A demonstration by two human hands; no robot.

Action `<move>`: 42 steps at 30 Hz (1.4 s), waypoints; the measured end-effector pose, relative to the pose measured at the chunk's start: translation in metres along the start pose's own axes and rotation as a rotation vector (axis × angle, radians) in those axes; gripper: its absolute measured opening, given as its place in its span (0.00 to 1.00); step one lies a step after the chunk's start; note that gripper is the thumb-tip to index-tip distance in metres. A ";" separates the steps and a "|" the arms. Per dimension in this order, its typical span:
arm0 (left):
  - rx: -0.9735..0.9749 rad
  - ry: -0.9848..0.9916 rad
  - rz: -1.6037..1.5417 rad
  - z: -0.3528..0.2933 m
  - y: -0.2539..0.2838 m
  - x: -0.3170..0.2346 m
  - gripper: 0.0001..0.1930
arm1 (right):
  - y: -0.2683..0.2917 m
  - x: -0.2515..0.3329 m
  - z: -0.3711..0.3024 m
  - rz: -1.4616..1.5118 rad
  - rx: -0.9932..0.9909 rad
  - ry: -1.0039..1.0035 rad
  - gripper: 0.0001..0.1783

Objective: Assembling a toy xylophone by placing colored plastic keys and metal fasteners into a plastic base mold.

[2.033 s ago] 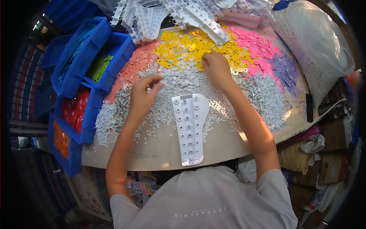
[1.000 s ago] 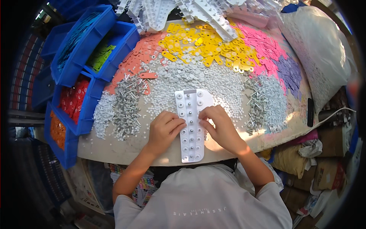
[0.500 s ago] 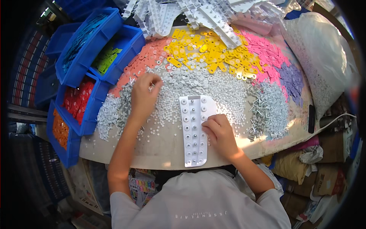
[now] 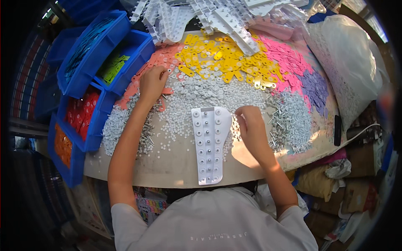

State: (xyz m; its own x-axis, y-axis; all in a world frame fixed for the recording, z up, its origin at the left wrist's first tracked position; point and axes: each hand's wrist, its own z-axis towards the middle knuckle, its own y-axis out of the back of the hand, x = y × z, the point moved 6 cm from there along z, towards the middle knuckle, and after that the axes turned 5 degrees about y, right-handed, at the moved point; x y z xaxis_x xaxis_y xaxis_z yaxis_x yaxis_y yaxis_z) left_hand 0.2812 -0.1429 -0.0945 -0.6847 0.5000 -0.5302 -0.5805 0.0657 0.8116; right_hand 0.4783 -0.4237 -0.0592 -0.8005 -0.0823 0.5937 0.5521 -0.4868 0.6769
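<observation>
A white plastic jig (image 4: 207,146) lies flat at the table's near edge, with a row of metal pins down its middle channel and white round washers along both sides. My left hand (image 4: 151,85) is above the coral plastic pieces (image 4: 158,58), left of the white washers (image 4: 201,88). Its thumb and fingers are pinched together; what they hold, if anything, is too small to make out. Just right of the jig's upper end, my right hand (image 4: 253,127) is raised with its fingers curled together. Whatever may be between those fingertips is hidden.
Yellow tabs (image 4: 234,58), pink pieces (image 4: 284,58) and purple pieces (image 4: 315,90) lie along the far side. Metal pins and white rivets (image 4: 293,121) are heaped right. Blue bins (image 4: 83,121) stand left, white jigs (image 4: 226,21) behind. A plastic bag (image 4: 347,62) leans at the right.
My left hand has moved up from the washers' left edge to the coral pieces. My right hand has left the jig's right side and moved up and right.
</observation>
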 end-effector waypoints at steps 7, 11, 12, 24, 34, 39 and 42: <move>0.236 0.199 -0.760 -0.085 0.026 -0.065 0.06 | -0.012 -0.037 0.064 -0.180 -0.010 0.083 0.11; 0.419 0.177 -0.800 -0.149 0.026 -0.082 0.09 | -0.035 -0.056 0.088 -0.224 0.069 0.169 0.09; 0.423 0.185 -0.802 -0.160 0.026 -0.086 0.09 | -0.040 -0.063 0.089 -0.239 0.133 0.146 0.08; 0.384 -0.055 -0.584 -0.205 0.016 -0.101 0.05 | 0.002 0.028 0.010 0.233 0.222 0.001 0.06; 0.220 -0.177 -0.486 -0.210 0.013 -0.103 0.09 | -0.024 0.052 -0.048 0.343 0.382 -0.047 0.05; 0.022 -0.461 -0.155 -0.223 0.025 -0.117 0.11 | -0.027 0.049 -0.050 0.332 0.347 -0.100 0.06; -0.001 -0.470 -0.088 -0.225 0.026 -0.117 0.11 | -0.029 0.046 -0.052 0.318 0.345 -0.132 0.06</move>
State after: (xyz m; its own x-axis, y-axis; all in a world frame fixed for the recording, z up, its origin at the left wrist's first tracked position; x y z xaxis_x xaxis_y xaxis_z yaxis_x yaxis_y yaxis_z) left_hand 0.2470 -0.3943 -0.0668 -0.3595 0.8289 -0.4286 -0.6280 0.1248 0.7681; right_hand 0.4131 -0.4587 -0.0744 -0.5555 -0.0585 0.8295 0.8275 -0.1364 0.5446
